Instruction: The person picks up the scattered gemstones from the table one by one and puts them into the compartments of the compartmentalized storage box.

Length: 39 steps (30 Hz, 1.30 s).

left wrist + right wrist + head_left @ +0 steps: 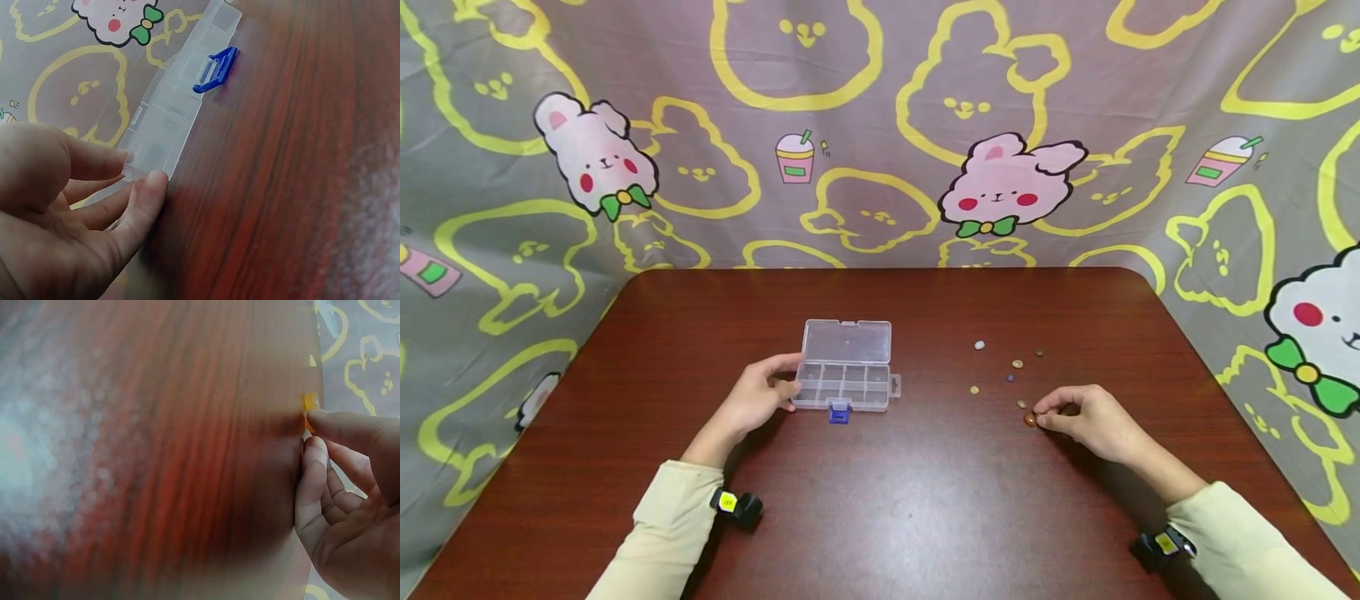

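A clear plastic compartment box (842,385) lies on the table with its lid (847,342) laid back and a blue latch (839,414) at its front. My left hand (756,396) grips the box's left end; in the left wrist view, the thumb and fingers (147,203) hold its corner. To the right, my right hand (1093,421) pinches a glossy amber-brown stone (1030,419) low over the tabletop. The same stone shows orange-yellow (310,402) at the fingertips in the right wrist view. The box's compartments show no stones in them.
Several small stones lie between box and right hand: a white one (979,345), a yellowish one (974,390), a pale ringed one (1017,364), a dark blue one (1011,378). The brown table (880,517) ends at a patterned curtain (865,125) behind.
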### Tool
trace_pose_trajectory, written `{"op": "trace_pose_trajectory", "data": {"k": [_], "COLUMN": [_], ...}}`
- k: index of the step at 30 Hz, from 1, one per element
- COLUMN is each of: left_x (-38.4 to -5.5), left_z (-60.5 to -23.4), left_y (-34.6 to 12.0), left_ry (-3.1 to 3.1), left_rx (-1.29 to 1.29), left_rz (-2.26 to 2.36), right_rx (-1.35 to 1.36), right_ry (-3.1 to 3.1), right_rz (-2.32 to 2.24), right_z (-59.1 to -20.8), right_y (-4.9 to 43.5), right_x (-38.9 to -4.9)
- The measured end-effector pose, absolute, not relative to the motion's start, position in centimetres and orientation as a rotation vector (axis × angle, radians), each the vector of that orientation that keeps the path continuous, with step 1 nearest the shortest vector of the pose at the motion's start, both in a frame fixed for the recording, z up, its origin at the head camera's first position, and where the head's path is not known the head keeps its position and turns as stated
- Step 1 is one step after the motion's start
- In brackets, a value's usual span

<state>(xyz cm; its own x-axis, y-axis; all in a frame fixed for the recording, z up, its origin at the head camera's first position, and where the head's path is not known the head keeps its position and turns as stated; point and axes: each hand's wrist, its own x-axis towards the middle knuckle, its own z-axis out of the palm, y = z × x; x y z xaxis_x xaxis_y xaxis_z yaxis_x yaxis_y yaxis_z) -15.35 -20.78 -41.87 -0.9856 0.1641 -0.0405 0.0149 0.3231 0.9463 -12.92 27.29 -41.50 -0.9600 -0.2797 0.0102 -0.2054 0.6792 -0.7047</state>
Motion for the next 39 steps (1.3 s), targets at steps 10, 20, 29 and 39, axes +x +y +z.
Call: {"op": "trace_pose_trajectory", "data": {"k": [10,20,29,39], "left_x": [-15.3,-15.2,-15.2,-15.3], "left_z": [-41.6,-41.6,-41.7,-41.9], "left_y": [-20.6,-20.7,-20.8,-20.7], "left_ry": [2.437,2.445,2.448,2.452], "left_rx": [0.186,0.176,0.182,0.186], "left_rz": [1.765,1.751,1.753,1.759], "right_rx": [-0.362,-0.374,-0.410,-0.470], "right_ry": [2.770,2.730,2.694,2.686], "right_rz": [-1.160,-1.208,-1.222,-1.255], "right_z": [-41.3,-40.8,-40.0,-39.9], "right_y": [27.5,27.7,27.8,27.2], "right_x": [-12.9,-12.7,-12.9,-13.0]}}
